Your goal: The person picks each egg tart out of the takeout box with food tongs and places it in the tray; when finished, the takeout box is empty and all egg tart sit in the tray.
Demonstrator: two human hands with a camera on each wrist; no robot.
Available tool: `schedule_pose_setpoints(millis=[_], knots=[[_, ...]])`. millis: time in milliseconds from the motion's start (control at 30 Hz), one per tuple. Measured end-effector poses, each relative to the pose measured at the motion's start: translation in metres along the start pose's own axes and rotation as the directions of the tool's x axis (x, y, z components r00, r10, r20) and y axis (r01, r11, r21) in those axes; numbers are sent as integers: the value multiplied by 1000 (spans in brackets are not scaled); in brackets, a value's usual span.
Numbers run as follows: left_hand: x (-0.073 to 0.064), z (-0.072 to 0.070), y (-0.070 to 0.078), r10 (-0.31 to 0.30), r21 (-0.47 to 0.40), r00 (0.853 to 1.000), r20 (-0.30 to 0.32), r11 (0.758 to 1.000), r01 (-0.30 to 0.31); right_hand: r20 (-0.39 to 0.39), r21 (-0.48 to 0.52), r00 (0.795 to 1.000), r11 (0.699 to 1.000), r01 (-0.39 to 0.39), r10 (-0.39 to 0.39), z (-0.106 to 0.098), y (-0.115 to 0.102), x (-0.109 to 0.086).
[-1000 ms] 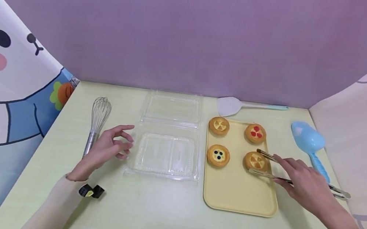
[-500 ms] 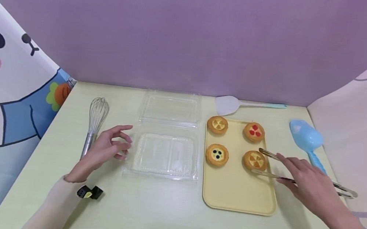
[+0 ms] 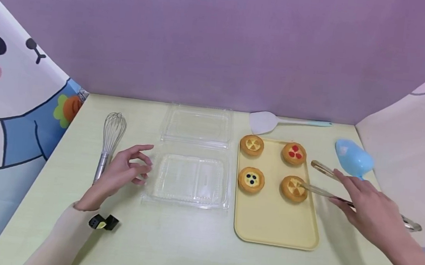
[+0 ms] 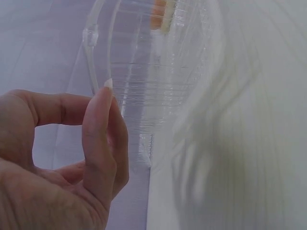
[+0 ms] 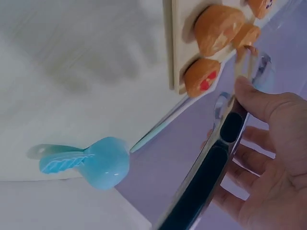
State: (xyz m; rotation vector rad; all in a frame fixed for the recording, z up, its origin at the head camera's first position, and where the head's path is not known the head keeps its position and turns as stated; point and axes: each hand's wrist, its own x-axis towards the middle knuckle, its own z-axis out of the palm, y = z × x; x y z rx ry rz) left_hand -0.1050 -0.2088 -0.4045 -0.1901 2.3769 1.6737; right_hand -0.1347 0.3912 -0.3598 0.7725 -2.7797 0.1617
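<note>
My right hand (image 3: 374, 212) grips a pair of metal tongs (image 3: 322, 191), also in the right wrist view. Their arms are spread. One tip lies over the right edge of the nearest orange-topped tart (image 3: 293, 189); whether it touches is unclear. The other tip stands off to the tray's right. Three more tarts sit on the yellow tray (image 3: 276, 224): one with red pieces (image 3: 294, 153), one with blueberries (image 3: 251, 180), one orange-topped (image 3: 251, 145). My left hand (image 3: 126, 167), loosely curled and holding nothing, hovers beside the left edge of an opened clear plastic clamshell box (image 3: 192, 177).
A wire whisk (image 3: 113, 133) lies left of the box, partly behind my left hand. Behind the tray is a spatula (image 3: 265, 122). A blue scoop (image 3: 354, 157) lies at the right, its handle hidden by my right hand in the head view. A purple wall (image 3: 221, 43) stands behind.
My right hand and the tongs have moved rightward, and the tongs' tips have drawn off both sides of the orange-topped tart. That tart stays on the tray. My left hand keeps its place.
</note>
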Motion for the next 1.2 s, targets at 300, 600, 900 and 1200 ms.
schedule_pose_setpoints(millis=[300, 600, 900, 1200], knots=[[1, 1, -2, 1, 0, 1000, 4, 1000, -1, 75, 47, 972, 972, -228, 224, 18, 23, 12], [2, 2, -2, -7, 12, 1000, 9, 1000, 7, 127, 156, 921, 910, -384, 367, 51, 41, 20], [-2, 2, -2, -11, 8, 1000, 7, 1000, 11, 226, 156, 877, 873, -461, 423, 71, 43, 20], [-3, 1, -2, -2, 18, 1000, 6, 1000, 2, 175, 127, 892, 889, -440, 416, 76, 39, 23]])
